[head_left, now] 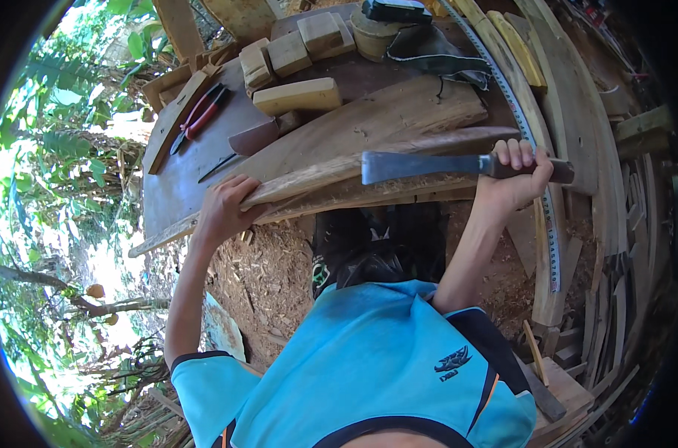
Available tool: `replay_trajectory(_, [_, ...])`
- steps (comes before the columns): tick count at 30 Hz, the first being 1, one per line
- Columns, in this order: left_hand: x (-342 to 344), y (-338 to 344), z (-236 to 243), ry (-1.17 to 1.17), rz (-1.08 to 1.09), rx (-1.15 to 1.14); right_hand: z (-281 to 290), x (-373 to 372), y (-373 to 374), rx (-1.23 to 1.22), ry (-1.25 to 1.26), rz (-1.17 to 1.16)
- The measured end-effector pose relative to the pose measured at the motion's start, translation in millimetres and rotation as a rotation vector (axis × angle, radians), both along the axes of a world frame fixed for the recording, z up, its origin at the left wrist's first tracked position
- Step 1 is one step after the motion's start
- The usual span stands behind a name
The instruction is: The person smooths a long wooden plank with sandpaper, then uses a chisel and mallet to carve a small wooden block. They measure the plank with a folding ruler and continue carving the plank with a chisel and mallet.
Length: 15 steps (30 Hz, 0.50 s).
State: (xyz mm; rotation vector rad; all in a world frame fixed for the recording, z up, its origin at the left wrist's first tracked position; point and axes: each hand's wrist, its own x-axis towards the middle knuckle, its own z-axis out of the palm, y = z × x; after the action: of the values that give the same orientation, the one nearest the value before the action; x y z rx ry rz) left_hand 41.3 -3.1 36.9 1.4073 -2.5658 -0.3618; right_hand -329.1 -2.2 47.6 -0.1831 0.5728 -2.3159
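Note:
My right hand (512,179) is wrapped round the dark handle of a chopping knife (421,166). Its broad, square-ended blade points left, over the long wooden strip (316,173); whether it touches the wood I cannot tell. That strip is pale, rough-edged and slightly curved, and it lies along the near side of the table. Toward its left end, my left hand (230,207) grips it, fingers over the top and thumb on the near side. Behind the strip rests a wide curved board (383,112).
Red-handled pliers (199,118) lie at the table's left, near several wooden blocks (298,95). A measuring tape (529,127) stretches along curved boards on the right. Shavings cover the ground (268,276). Timber offcuts (611,321) are stacked to the right; plants grow at left.

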Motion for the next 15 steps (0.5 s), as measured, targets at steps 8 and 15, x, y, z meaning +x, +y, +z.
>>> replay_trajectory(8, [1,-3,-1,-0.029,-0.039,0.034,-5,-4,-3,0.03,-0.08,0.054])
replay_trajectory(15, [6,-3,2,-0.079,-0.023,0.023,-20,-40,1,-0.02,-0.09,-0.029])
